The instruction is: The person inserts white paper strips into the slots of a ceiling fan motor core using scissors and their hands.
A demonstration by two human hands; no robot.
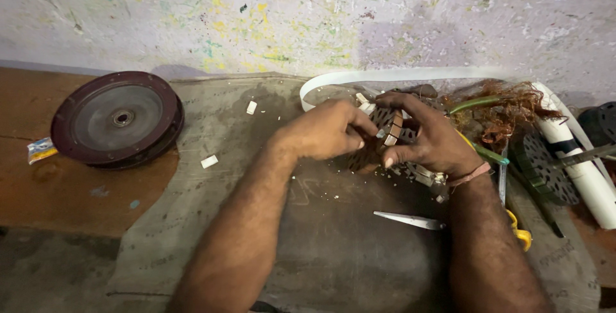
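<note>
Hands meet over a dark slotted motor stator [385, 135] on the grey mat [333, 249], near the wall. Left hand [324, 130] pinches a small white paper strip [382, 133] at a slot; right hand [430, 136] clasps the stator's far side. Scissors [410, 220] lie just below, copper wire tangle [513, 111] to the right, dark round disc [117, 118] well apart left.

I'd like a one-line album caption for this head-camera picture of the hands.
Left hand and right hand grip a slotted metal motor core on a grey mat, beside a tangle of copper wire.
</note>
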